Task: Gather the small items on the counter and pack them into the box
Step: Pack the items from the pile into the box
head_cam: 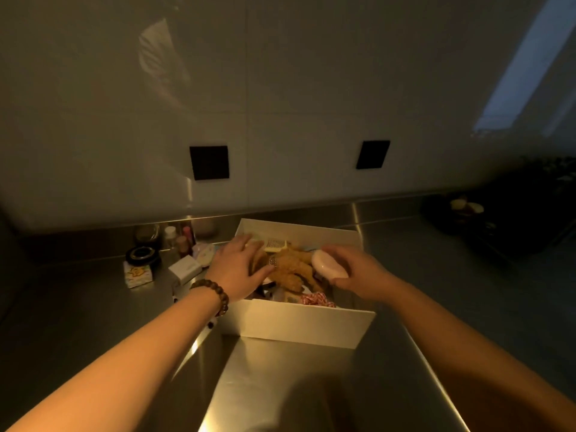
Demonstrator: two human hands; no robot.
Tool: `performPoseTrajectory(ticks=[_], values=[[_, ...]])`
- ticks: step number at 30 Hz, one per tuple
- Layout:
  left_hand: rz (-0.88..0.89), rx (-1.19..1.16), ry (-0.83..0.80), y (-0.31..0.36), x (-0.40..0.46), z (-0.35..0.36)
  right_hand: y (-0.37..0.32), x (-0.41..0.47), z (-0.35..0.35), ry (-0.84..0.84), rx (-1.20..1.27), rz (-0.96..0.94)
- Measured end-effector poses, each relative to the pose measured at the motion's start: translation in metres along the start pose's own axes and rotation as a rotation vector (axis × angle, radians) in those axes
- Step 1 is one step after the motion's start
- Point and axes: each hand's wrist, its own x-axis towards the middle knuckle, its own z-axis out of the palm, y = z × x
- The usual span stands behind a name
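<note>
Right hand point(358, 272) grips a pink oval case point(329, 265) over the open white box point(299, 322); left hand point(238, 269) spreads flat, fingertips point(249, 240) on the tan plush toy point(290, 269) beside a comb point(276, 244).

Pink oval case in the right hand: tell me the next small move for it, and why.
Probably lower the pink oval case into the white box and let go. The right hand already holds it above the box's right side, beside the plush toy on which the left hand rests with spread fingers, seemingly keeping it aside. More small items still stand on the counter to the left.
</note>
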Motion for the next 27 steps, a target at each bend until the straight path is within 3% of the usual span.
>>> performPoseTrajectory(ticks=[4,7,13,16,22,27], values=[[-0.109,0.098,-0.120,-0.019,-0.007,0.016,0.012,0.014,0.003,-0.290,-0.238,-0.044],[-0.108,0.068,-0.075,-0.023,-0.007,0.023,0.017,0.020,0.012,-0.360,-0.405,-0.097],[-0.107,0.016,-0.025,-0.027,-0.007,0.028,0.024,0.024,0.021,-0.344,-0.444,-0.099],[-0.126,-0.031,-0.005,-0.026,-0.008,0.027,0.024,0.022,0.020,-0.328,-0.346,-0.072],[-0.120,-0.075,-0.014,-0.022,-0.011,0.023,-0.007,0.019,0.022,-0.141,-0.172,-0.179],[-0.153,-0.459,0.047,-0.028,-0.021,0.011,-0.060,0.033,0.046,-0.115,-0.083,-0.200]])
